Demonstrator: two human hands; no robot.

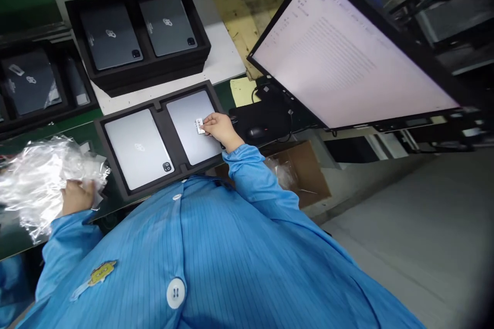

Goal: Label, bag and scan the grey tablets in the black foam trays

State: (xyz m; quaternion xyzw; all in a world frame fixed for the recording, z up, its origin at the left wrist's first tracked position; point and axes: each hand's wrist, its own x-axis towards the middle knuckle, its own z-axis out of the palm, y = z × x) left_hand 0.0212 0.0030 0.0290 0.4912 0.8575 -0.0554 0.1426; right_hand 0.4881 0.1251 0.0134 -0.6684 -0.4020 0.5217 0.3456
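Note:
My right hand (221,129) pinches a small white printed label (199,126) over a silver tablet (189,113). That tablet lies in the right compartment of a dark foam tray (178,158). A second silver tablet (137,149), with a logo and a camera bump, fills the left compartment. Over on the left, my left hand (78,196) is closed at the edge of a heap of clear plastic bags (42,180). Its fingertips are partly hidden among the bags.
Behind stand stacked dark trays (150,69) with dark tablets. Another tray (57,61) sits at the far left. A tilted monitor (347,56), a mouse (257,132) and yellow paper (243,91) are on the right. A cardboard box (309,172) is below the table edge.

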